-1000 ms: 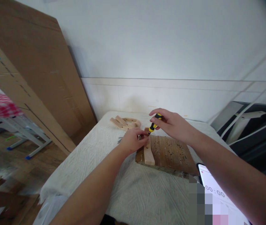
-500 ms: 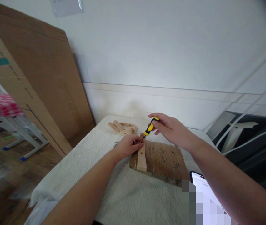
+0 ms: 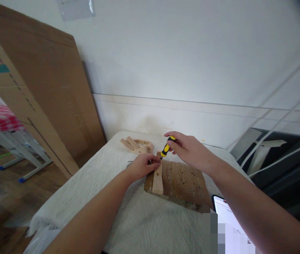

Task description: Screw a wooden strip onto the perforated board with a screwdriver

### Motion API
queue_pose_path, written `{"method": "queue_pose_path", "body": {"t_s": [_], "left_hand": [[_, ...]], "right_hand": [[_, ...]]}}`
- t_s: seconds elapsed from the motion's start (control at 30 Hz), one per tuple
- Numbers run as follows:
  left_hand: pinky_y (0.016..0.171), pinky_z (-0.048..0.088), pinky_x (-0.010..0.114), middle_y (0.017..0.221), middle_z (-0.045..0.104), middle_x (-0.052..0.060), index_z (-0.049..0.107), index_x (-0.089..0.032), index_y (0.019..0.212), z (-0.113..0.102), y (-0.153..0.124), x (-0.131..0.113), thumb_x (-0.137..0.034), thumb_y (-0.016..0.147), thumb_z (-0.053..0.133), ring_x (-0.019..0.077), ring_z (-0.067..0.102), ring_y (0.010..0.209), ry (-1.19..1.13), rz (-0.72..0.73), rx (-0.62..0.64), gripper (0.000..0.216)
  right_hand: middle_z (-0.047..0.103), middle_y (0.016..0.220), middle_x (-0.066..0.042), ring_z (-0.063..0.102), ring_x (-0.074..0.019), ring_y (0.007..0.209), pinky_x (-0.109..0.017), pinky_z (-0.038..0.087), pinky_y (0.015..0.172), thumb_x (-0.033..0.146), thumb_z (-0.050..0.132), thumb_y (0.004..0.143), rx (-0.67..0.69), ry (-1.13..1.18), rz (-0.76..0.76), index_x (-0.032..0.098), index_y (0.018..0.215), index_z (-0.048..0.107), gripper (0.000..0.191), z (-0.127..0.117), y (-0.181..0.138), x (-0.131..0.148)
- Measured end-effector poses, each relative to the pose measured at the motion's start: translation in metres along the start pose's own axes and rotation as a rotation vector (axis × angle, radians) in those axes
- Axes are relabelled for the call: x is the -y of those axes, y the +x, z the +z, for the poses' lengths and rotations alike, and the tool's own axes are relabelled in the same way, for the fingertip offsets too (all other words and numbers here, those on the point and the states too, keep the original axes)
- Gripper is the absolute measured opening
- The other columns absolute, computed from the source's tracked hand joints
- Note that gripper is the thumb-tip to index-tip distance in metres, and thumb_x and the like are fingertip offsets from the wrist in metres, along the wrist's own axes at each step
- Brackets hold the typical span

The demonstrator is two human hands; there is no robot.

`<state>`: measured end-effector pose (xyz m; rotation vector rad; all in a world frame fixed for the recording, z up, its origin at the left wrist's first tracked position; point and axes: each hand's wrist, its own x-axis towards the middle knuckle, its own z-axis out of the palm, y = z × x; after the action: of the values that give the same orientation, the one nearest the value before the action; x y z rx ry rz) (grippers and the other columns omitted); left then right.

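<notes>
My right hand [image 3: 181, 145] is closed around a yellow and black screwdriver [image 3: 167, 147], tilted with its tip down at a pale wooden piece [image 3: 158, 181]. That piece has holes in it and lies across the left side of a brown wooden board [image 3: 184, 180] dotted with small holes. My left hand [image 3: 145, 165] has its fingers closed at the far part of the wooden piece, close to the screwdriver tip. Whether these fingers also pinch a screw is too small to tell. Other pale wooden parts [image 3: 136, 144] lie behind my left hand.
A white cloth [image 3: 91, 187] covers the table, which stands against a white wall. At the right front lies a phone [image 3: 221, 203], partly under my right forearm. Thin metal pieces [image 3: 129, 163] rest left of my left hand. A large cardboard box [image 3: 60, 95] leans at the left.
My right hand and the screwdriver have come slightly lower and to the left, with the tip nearer the wooden piece. The whole view has shifted a little. My left hand stays at the piece.
</notes>
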<state>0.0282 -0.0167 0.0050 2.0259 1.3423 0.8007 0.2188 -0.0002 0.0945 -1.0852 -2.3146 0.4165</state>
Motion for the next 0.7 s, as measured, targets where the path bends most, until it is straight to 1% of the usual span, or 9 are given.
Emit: {"method": "queue_pose_path", "body": {"t_s": [0.17,0.7], "left_hand": [[0.057,0.033,0.023,0.071,0.060,0.000,0.068,-0.014,0.087,-0.0001,0.0007,0.0013,-0.028,0.078,0.056,0.0109,0.047,0.062,-0.034,-0.011,0.007,0.020],[0.056,0.033,0.023,0.070,0.059,0.000,0.068,-0.014,0.087,-0.0004,0.0011,0.0024,-0.030,0.080,0.055,0.0108,0.046,0.062,-0.028,-0.016,0.025,0.022]], "right_hand": [[0.068,0.077,-0.005,0.063,-0.0158,0.062,-0.027,0.046,0.060,0.032,0.040,0.089,-0.004,-0.008,0.003,0.017,0.117,0.053,0.034,0.0021,0.0010,-0.0022],[0.066,0.073,-0.004,0.063,-0.0175,0.068,-0.028,0.046,0.062,0.030,0.039,0.090,-0.017,-0.025,-0.015,0.017,0.117,0.052,0.033,0.0043,0.0008,-0.0001]]}}
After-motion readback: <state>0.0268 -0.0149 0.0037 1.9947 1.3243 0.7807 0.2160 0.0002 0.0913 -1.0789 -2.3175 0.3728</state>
